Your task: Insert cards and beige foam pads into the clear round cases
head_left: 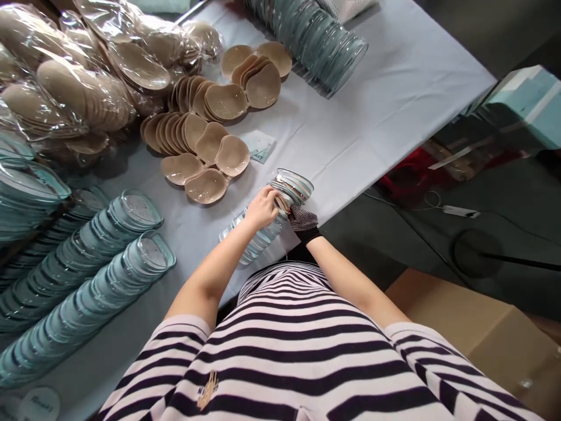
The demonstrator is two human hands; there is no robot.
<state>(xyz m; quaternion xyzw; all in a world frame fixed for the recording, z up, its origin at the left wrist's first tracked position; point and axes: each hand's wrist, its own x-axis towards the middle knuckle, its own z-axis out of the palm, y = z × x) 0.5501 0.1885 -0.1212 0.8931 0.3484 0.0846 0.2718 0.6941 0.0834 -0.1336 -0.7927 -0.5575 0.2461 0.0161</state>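
Leaning over the near edge of a table [394, 88] covered in pale blue cloth, a person in a striped shirt [302, 351] works on a short row of clear plastic shells [267, 219] that lies on its side close to that edge. The left hand [263, 207], bare, is curled over the upper end of the row, its fingers closed on the topmost shells. The right hand [302, 222] wears a dark patterned glove and presses against the same end from the other side, fingers bent around the stack; how tightly it grips cannot be told. Just beyond the hands lie beige pads [205, 158], fanned out in overlapping rows, with a small printed card [258, 146] beside them. More pads sit wrapped in clear bags [74, 82] at the far left. Long rows of teal-tinted shells [87, 275] stretch along the left side, and another such row [315, 41] lies at the far end. A cardboard box [482, 339] stands on the floor to the right.
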